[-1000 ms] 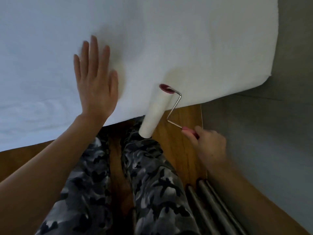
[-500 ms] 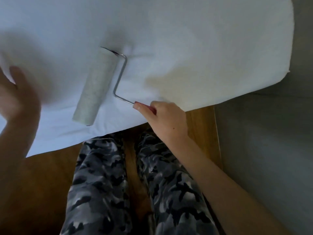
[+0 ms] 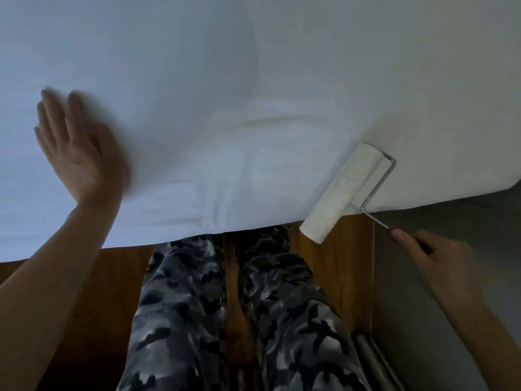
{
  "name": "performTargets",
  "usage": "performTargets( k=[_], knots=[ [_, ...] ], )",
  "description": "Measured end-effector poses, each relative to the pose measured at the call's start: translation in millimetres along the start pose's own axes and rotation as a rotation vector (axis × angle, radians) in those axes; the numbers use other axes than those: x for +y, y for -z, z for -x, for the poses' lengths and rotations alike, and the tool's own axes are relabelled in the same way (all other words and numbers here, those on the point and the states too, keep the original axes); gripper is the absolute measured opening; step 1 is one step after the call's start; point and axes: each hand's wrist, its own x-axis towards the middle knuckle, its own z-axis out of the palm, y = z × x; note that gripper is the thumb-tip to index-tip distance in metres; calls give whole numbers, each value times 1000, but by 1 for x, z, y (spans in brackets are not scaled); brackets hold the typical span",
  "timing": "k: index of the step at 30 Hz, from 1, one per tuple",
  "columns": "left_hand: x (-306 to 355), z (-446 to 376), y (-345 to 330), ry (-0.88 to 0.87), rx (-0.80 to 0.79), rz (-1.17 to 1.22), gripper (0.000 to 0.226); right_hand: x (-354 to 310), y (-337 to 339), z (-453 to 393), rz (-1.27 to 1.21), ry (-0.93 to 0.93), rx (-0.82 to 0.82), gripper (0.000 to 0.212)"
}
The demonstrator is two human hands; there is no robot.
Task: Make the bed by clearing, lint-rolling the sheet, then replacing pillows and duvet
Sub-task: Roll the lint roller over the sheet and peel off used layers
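The left hand (image 3: 76,153) is lying flat on the white sheet (image 3: 225,94), its fingers (image 3: 49,117) straight and spread a little, holding nothing; it is blurred, so finer detail of the fingertips cannot be told. The right hand (image 3: 434,258) is gripping the handle of the lint roller (image 3: 342,190), its fingers curled round the grip with the thumb lying along the top, where only a sliver of reddish handle is showing. The lint roller is lying tilted across the near edge of the sheet, close to the sheet's right corner: its far end is resting on the fabric while its near end is hanging over the edge above the wooden floor (image 3: 332,249). The roll is a pale paper cylinder with a faintly mottled surface, and a thin bent metal wire is running from its far end back to the handle. The sheet is looking smooth and matte, with a few soft creases near its front edge between the left hand and the roller. The floor below the sheet's edge is showing warm brown boards. The person's legs, in soft camouflage-patterned trousers (image 3: 253,320) of grey, black and white, are standing against the sheet's near edge.
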Motion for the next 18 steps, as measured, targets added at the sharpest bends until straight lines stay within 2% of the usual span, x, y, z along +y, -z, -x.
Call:
performTargets(
  k=[4,9,15,18],
  knots=[
    [14,8,22,-72,-8,-112,52,-41,-22,-17,149,-7,-100,46],
    [1,6,31,-130,22,-139,47,-137,-52,-63,145,190,-101,57],
    [-10,0,36,-3,74,-135,49,-275,-91,-118,193,386,-85,60],
    [-13,-2,36,-11,112,-129,47,-331,-105,-135,214,439,-114,58]
  ],
)
